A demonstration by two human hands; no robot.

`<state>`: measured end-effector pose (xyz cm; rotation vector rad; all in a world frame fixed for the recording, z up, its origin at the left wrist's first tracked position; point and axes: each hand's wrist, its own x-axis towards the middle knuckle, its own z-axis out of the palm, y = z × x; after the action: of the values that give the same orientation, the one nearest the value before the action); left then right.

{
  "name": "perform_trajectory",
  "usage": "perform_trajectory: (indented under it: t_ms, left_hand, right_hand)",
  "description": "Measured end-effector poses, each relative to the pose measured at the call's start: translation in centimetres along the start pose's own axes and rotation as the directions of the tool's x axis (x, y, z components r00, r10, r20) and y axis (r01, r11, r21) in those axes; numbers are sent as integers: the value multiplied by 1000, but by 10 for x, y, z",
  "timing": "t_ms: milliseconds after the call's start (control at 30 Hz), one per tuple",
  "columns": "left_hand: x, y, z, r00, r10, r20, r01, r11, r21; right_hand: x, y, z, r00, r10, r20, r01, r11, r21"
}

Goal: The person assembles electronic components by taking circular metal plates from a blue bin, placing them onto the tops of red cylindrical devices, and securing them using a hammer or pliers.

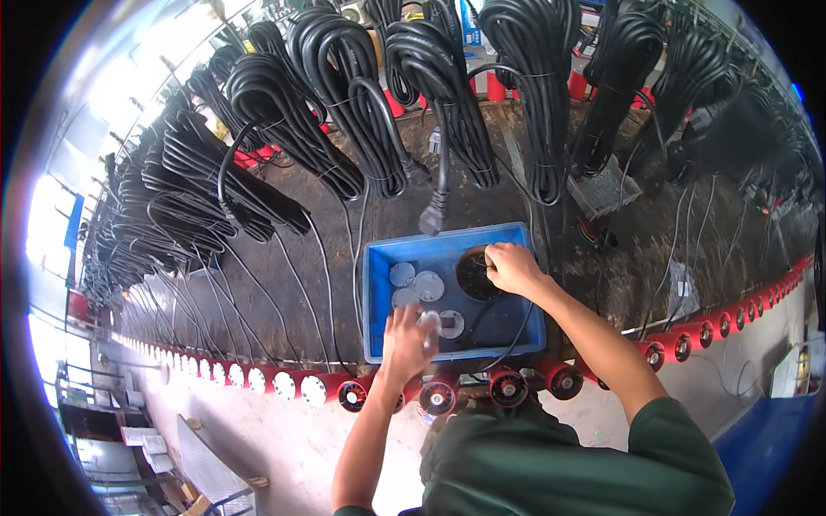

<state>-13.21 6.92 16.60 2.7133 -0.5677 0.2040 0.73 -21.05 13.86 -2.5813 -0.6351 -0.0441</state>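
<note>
My left hand (404, 346) is over the front left of a blue plastic tray (368, 297), smeared by motion. A pale, blurred piece (429, 325) shows between its thumb and fingers, its kind unclear. Several round white discs (428, 285) with small holes lie in the tray, one with a dark rectangle (447, 323) on it. My right hand (514, 268) reaches over the rim of a round dark bowl (471, 277) in the tray's right part, fingers pinched together. Small dark bits seem to lie inside; what the fingertips hold is hidden.
Bundles of black cable (340, 86) with plugs hang beyond the tray. Red cylinders (508, 386) line the bench's near edge, those at left with white end discs (314, 390). A grey box (604, 187) of small parts stands back right. Thin cables cross the dark benchtop (301, 202).
</note>
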Motion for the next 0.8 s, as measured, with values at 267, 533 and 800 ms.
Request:
perform_trajectory:
  t_ms: [267, 533, 800]
  left_hand:
    - [-3, 23, -9, 990, -138, -26, 117, 913, -391]
    - [-25, 63, -50, 939, -199, 279, 75, -675, -734]
    - [-31, 75, -61, 847, -393, 358, 87, -562, -822]
  right_hand:
    - [-45, -61, -43, 992, 94, -87, -32, 840, 542]
    - [-56, -140, -53, 999, -50, -13, 37, 511, 859]
    - [-42, -167, -46, 966, -186, -178, 257, 742, 619]
